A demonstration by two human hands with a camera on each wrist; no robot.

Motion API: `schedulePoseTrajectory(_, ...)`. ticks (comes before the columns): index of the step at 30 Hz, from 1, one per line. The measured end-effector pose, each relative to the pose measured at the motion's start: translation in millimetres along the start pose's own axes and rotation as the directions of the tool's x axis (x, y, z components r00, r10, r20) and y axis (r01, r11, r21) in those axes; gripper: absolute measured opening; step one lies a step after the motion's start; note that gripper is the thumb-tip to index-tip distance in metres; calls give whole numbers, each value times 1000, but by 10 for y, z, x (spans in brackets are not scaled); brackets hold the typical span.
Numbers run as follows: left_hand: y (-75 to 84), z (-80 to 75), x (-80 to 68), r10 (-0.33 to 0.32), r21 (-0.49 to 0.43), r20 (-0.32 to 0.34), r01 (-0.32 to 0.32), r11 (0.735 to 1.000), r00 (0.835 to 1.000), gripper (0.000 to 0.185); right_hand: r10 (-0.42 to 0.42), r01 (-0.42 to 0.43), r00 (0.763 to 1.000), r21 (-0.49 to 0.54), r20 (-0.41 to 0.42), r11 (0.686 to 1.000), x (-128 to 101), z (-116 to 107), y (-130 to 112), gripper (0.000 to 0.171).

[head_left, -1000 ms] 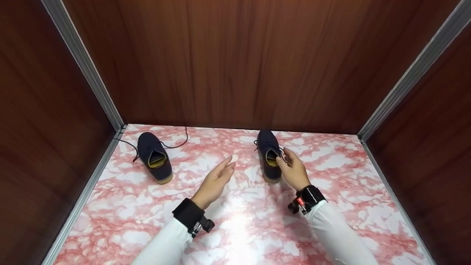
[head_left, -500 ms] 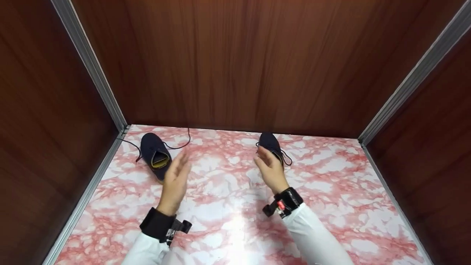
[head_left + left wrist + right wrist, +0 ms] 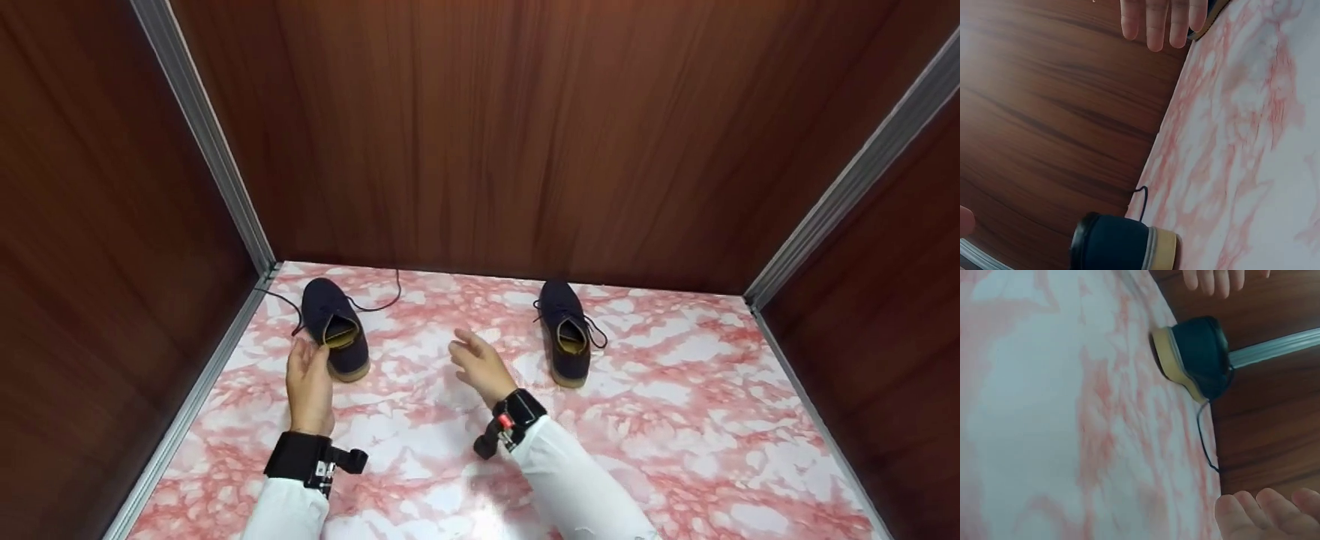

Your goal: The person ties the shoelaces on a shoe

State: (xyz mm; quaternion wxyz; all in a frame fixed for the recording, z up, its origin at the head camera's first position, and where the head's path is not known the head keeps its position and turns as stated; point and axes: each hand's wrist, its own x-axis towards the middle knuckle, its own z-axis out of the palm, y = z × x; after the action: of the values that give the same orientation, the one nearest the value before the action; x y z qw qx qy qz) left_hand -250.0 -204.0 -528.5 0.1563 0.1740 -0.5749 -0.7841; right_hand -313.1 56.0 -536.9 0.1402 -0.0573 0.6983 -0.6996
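Two navy lace-up shoes stand on the pink-and-white marbled surface, toes toward the back panel. My left hand (image 3: pixel 309 386) is beside the heel of the left shoe (image 3: pixel 349 360), thumb overlapping its edge in the head view, fingers loosely extended. The laces (image 3: pixel 379 307) of this shoe are untied and spread to both sides. Between the shoes hovers my right hand (image 3: pixel 481 367), fingers relaxed and holding nothing. The right shoe (image 3: pixel 574 364) has its laces tied in a bow. In the right wrist view, the left shoe's heel (image 3: pixel 1196 349) appears between both hands' fingers.
Dark wood panels (image 3: pixel 480 150) enclose the back and both sides, joined by grey metal corner posts (image 3: pixel 217 150). The marbled surface (image 3: pixel 420 442) reaches up to these panels. One lace end of the left shoe lies against the back panel.
My right hand has left the right shoe and moved left to the middle. My left hand has moved left to the left shoe. The shoes keep their places while the view shifts slightly.
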Motion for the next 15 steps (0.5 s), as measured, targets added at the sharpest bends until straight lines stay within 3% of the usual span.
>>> schedulePoseTrajectory(9, -219, -154, 304, -150, 77, 7, 149, 986, 989, 83, 104, -105, 989, 5, 109, 994, 140, 478, 101, 57)
schedulePoseTrajectory(15, -281, -175, 434, -218, 20, 67, 217, 976, 974, 83, 112, -104, 984, -62, 137, 993, 203, 727, 148, 56)
